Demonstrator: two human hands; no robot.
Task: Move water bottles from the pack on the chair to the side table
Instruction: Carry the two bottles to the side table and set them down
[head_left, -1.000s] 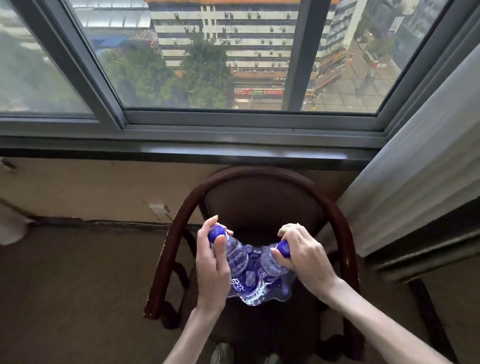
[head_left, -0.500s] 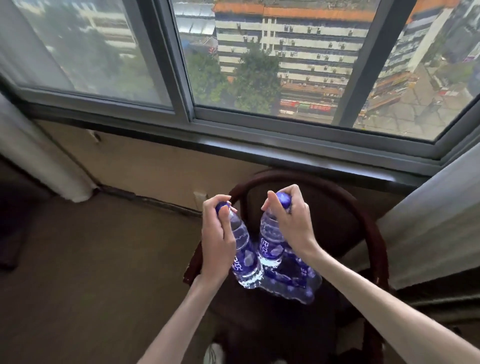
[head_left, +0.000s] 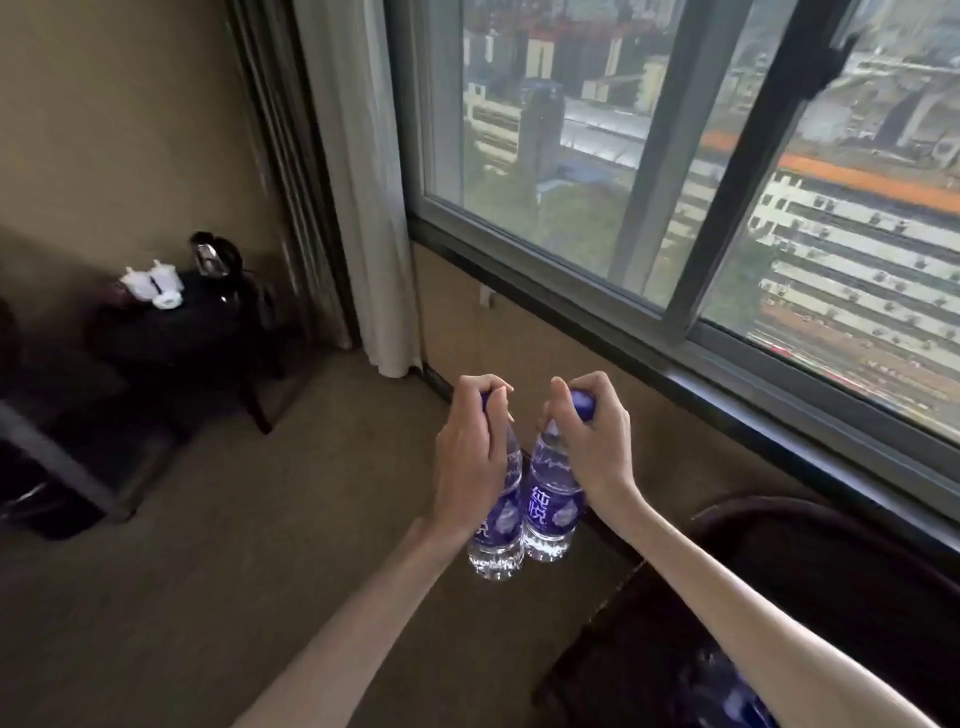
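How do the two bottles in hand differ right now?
The left bottle hangs a little lower than the right bottle. The left hand hides the left bottle's cap and most of its label; the right bottle's blue cap peeks out of the right hand, and its label faces the camera. Shared: clear, purple labels, upright, held by the neck, side by side above the carpet.
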